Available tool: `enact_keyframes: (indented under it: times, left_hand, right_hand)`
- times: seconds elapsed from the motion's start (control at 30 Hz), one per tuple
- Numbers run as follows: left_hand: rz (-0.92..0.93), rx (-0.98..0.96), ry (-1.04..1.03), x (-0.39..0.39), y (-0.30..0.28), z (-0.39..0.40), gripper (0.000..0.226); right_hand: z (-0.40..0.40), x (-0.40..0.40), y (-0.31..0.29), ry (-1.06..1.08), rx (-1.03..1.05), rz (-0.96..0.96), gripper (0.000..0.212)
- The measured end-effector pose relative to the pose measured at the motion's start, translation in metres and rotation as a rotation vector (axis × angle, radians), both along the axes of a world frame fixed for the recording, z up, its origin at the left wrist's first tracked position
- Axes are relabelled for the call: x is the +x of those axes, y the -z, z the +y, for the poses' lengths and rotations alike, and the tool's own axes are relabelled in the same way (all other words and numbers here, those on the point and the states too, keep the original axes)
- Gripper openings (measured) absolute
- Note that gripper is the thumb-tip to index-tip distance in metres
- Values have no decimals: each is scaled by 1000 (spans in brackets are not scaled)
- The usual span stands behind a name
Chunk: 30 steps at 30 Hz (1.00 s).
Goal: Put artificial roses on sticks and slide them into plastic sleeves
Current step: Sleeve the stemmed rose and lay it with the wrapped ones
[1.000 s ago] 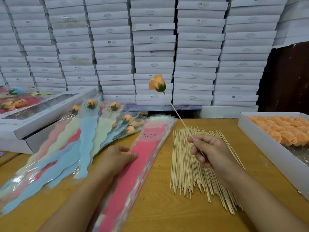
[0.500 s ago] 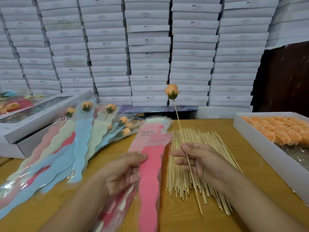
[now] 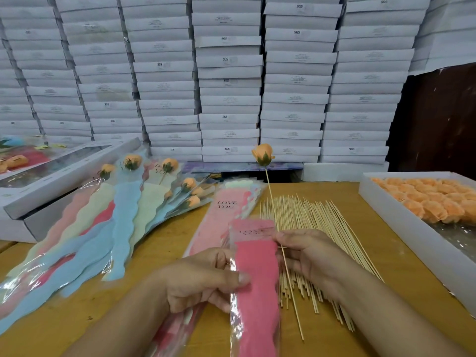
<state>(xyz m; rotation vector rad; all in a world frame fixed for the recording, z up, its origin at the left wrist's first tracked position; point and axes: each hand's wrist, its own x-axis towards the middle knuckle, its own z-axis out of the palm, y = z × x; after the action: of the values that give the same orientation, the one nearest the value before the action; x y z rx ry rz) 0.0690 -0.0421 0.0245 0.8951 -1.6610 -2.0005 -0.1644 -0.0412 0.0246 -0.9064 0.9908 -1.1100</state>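
My right hand [image 3: 307,256] pinches a thin wooden stick [image 3: 271,199] that stands nearly upright, with an orange rose bud [image 3: 263,153] on its top end. My left hand [image 3: 203,278] grips a pink plastic sleeve [image 3: 256,287] printed "LOVE YOU", lifted off the stack of empty sleeves [image 3: 226,210]. The sleeve's top edge sits right beside the stick. Loose sticks [image 3: 311,228] lie spread on the wooden table under my right hand. Finished sleeved roses [image 3: 121,215] fan out to the left.
A white box of orange rose heads [image 3: 432,204] stands at the right table edge. A long windowed grey box [image 3: 51,181] lies at the left. Stacks of flat white boxes [image 3: 229,81] wall off the back of the table [image 3: 394,256].
My left hand has lifted the pink sleeve off the stack and brought it toward me and to the right. My right hand has moved the rose stick left and upright, next to the sleeve.
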Motion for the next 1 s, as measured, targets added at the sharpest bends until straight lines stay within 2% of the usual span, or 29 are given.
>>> enact_keyframes:
  times: [0.17, 0.33, 0.43, 0.5, 0.57, 0.67, 0.77, 0.83, 0.93, 1.0]
  left_hand:
    - [139, 57, -254, -6, -4, -1, 35]
    - [183, 123, -598, -11, -4, -5, 28]
    - [129, 86, -545, -12, -2, -4, 17]
    - [82, 49, -450, -11, -2, -2, 11]
    - [22, 24, -347, -7, -2, -3, 24]
    - [-73, 24, -220, -4, -1, -3, 56]
    - [-65, -4, -134, -4, -2, -2, 36]
    - [-28, -13, -195, -6, 0, -2, 33]
    - [38, 9, -420, -8, -1, -4, 23]
    - [98, 52, -546, -6, 1, -6, 39]
  right_hand:
    - [4, 4, -2, -61, 10, 10, 6]
    - [9, 12, -4, -194, 3, 21, 13]
    - [11, 15, -5, -184, -5, -25, 13]
    - [10, 13, -6, -157, -17, -34, 22]
    - [7, 10, -5, -107, -22, -33, 26]
    - [5, 5, -6, -43, -41, -27, 17]
    - [4, 4, -6, -54, -62, -15, 21]
    - [5, 6, -6, -88, -61, -14, 23]
    - [9, 10, -5, -156, -46, 5, 20]
    - [11, 13, -4, -185, -40, 24, 16]
